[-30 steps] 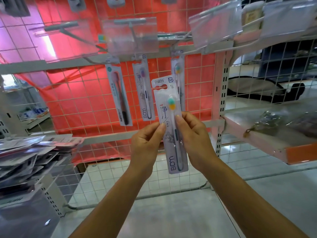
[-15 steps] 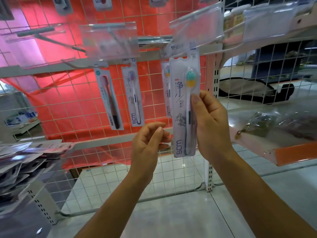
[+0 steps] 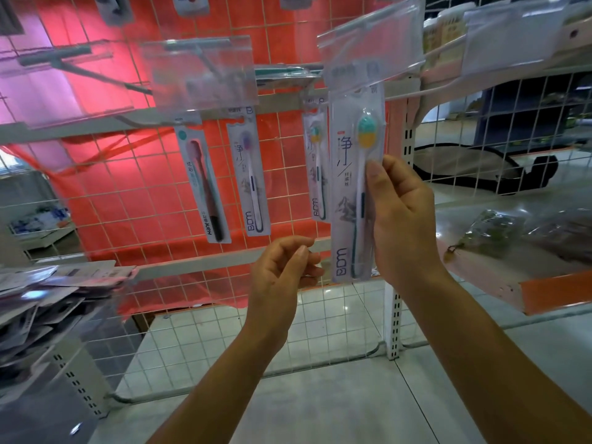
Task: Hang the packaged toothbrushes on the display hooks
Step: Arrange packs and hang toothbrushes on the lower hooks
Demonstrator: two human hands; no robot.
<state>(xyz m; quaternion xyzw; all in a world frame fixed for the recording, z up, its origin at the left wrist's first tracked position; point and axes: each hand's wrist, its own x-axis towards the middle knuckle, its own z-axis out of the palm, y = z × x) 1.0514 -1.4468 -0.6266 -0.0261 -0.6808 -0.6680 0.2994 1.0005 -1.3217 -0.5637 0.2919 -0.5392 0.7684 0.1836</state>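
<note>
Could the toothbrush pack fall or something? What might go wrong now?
1. Only the right hand pinches the toothbrush pack, along one edge. The left hand holds nothing, so the pack might slip and drop.
2. The pack's top sits behind the clear tag flap, so its hole is hard to see and could miss the hook hidden there.
3. It might bump the hanging pack close beside it.

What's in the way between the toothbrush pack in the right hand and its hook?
A clear label flap hangs in front of the top of the toothbrush pack held by the right hand. The hook is hidden behind that flap, so I cannot tell whether the pack is on it yet.
</note>
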